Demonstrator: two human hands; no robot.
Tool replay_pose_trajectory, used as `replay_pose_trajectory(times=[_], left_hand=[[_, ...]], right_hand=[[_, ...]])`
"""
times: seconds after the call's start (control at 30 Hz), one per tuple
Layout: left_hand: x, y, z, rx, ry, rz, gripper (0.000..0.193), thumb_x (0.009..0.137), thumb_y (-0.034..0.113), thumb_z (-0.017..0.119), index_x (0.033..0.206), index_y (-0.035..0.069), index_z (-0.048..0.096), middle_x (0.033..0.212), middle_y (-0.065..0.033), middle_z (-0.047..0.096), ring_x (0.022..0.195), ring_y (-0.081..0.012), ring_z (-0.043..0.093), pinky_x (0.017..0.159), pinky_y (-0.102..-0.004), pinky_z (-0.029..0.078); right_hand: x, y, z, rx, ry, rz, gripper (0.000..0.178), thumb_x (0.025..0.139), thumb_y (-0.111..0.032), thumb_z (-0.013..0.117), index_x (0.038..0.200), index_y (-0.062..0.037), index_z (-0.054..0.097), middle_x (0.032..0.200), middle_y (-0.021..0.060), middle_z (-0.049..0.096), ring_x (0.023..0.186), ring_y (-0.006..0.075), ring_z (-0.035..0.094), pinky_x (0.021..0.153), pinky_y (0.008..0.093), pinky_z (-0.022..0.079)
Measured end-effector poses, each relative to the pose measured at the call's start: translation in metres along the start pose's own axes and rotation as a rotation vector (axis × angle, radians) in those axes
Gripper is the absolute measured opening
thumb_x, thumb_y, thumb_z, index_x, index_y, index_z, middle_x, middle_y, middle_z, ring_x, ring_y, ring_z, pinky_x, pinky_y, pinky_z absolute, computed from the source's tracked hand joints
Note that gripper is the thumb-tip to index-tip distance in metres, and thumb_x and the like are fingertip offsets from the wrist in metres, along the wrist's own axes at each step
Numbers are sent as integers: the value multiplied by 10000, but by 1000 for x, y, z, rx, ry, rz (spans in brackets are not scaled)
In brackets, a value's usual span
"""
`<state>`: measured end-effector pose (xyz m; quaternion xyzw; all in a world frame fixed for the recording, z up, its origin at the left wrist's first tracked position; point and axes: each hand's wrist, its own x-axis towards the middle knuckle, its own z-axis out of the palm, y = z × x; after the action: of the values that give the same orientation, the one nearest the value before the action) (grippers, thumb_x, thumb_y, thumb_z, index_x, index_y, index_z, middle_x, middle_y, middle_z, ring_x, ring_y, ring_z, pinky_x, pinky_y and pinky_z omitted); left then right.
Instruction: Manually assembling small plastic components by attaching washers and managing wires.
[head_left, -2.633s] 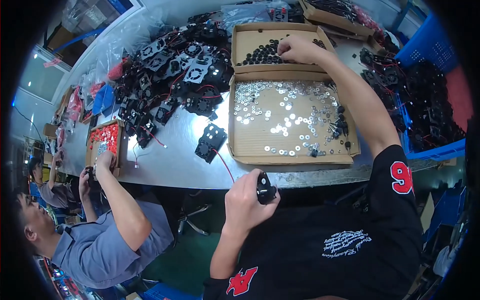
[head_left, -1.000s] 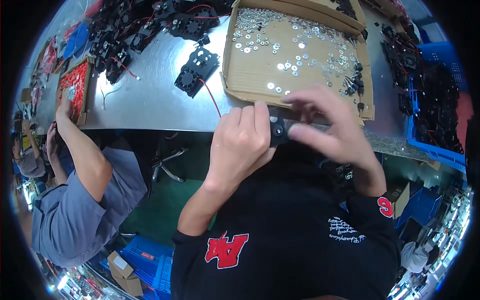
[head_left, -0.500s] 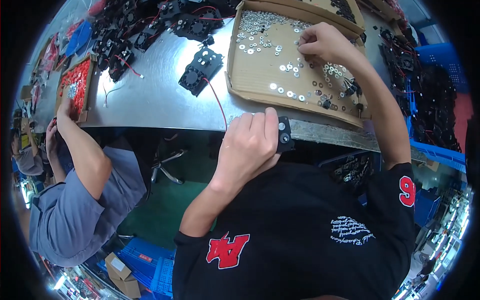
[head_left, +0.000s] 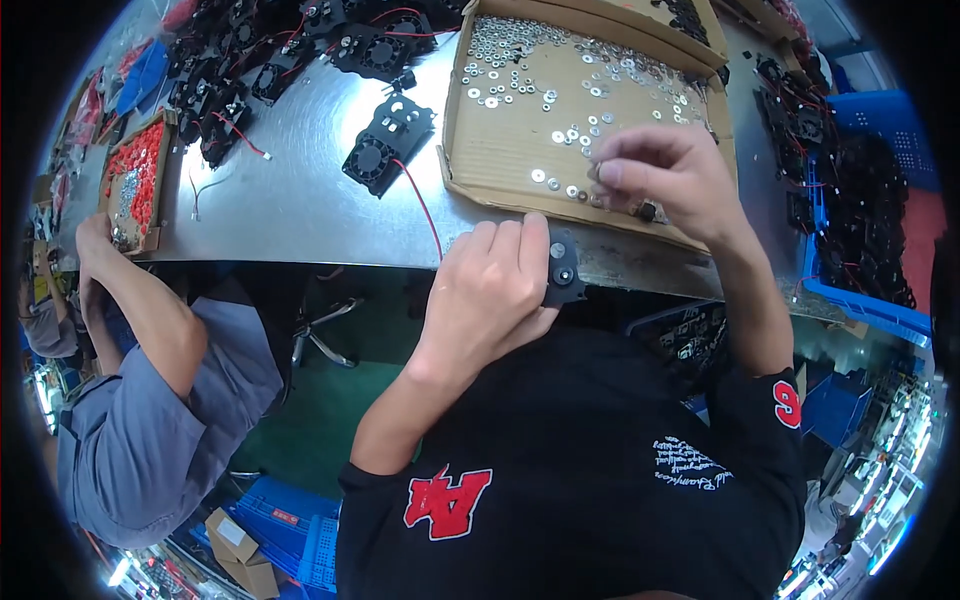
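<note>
My left hand (head_left: 492, 285) is wrapped round a black plastic part (head_left: 566, 285), held at the table's front edge. Two round silver metal pieces show on the end that sticks out past my fingers; the rest is hidden in my grip. Over the near side of a shallow cardboard tray (head_left: 490, 135), my right hand (head_left: 672, 182) has thumb and fingers drawn together in a pinch. Whatever lies between those fingertips is too small to name. Loose silver washers (head_left: 520, 45) are scattered across the tray, thickest at its far left, with some darker ones near my right hand.
A black fan unit (head_left: 385, 145) with a red wire lies left of the tray on the metal table (head_left: 290, 190). More fan units (head_left: 240, 50) are heaped at the back left. A co-worker's arm (head_left: 150, 290) reaches to a tray of red parts (head_left: 140, 180). Right stands a blue crate (head_left: 870, 312).
My right hand has come nearer from the tray's far middle to its near edge, fingers still pinched. My left hand keeps its hold on the black part. The co-worker's hand has shifted left.
</note>
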<state>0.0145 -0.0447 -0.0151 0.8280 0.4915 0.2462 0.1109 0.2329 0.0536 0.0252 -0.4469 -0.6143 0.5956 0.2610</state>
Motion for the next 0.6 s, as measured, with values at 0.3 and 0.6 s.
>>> replay_pose_trajectory(times=[0.3, 0.6], left_hand=[[7, 2, 1, -54, -67, -66, 529, 670, 173, 767, 1123, -41, 594, 867, -171, 654, 826, -335, 665, 744, -417, 538], [10, 5, 4, -3, -54, 16, 367, 598, 145, 784, 836, 46, 523, 745, -81, 563, 721, -236, 616, 631, -345, 512]], right_hand=[[-29, 6, 29, -444, -82, -536, 170, 760, 32, 755, 926, -4, 741, 859, 103, 723, 775, 229, 703, 688, 316, 539], [-35, 11, 25, -617, -128, -720, 228, 724, 13, 772, 946, -26, 738, 882, 94, 721, 799, 252, 705, 692, 327, 539]])
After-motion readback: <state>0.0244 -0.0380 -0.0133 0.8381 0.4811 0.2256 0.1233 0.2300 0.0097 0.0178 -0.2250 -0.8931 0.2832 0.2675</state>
